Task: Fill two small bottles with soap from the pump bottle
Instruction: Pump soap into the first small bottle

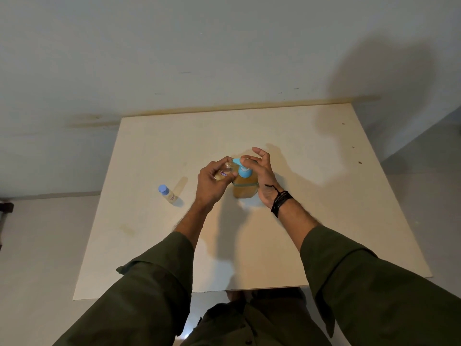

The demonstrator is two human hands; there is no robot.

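Observation:
An amber pump bottle (245,188) with a light blue pump head (242,168) stands in the middle of the pale table (249,245). My left hand (210,184) grips a small clear bottle (224,172) with a red-and-white label, tilted with its mouth up against the pump's spout. My right hand (263,174) has a finger resting on top of the pump head, the other fingers loosely spread above it. A second small bottle (167,193) with a blue cap stands upright to the left, apart from both hands.
The table's far edge meets a pale wall (224,58). Grey floor (37,245) lies to the left and right of the table. A black cord bracelet (280,202) circles my right wrist.

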